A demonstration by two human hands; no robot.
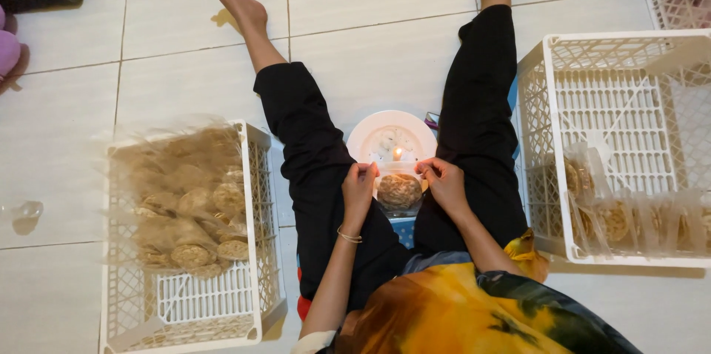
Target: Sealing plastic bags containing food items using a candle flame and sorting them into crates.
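The person sat on the tiled floor (385, 50) with the legs spread, and both hands met between the knees. The left hand (358, 185) and the right hand (444, 182) each pinched one top corner of a small clear bag of round brown crackers (400, 189), so both hands were closed on that bag. They held it just in front of a lit candle (398, 153), which stood on a white plate (370, 139) on the floor. The bag's upper edge was close to the flame, so I judged that this one was in the middle of being sealed. In the white crate (261, 250) at the left side a large heap of cracker bags (189, 206) lay in loose plastic, and it seemed these were not finished yet. In the other white crate (552, 139) at the right side, only one row of flat packets (629, 221) stood along the near wall, with most of that crate bare. So I judged that a smaller part was done and much more remained.
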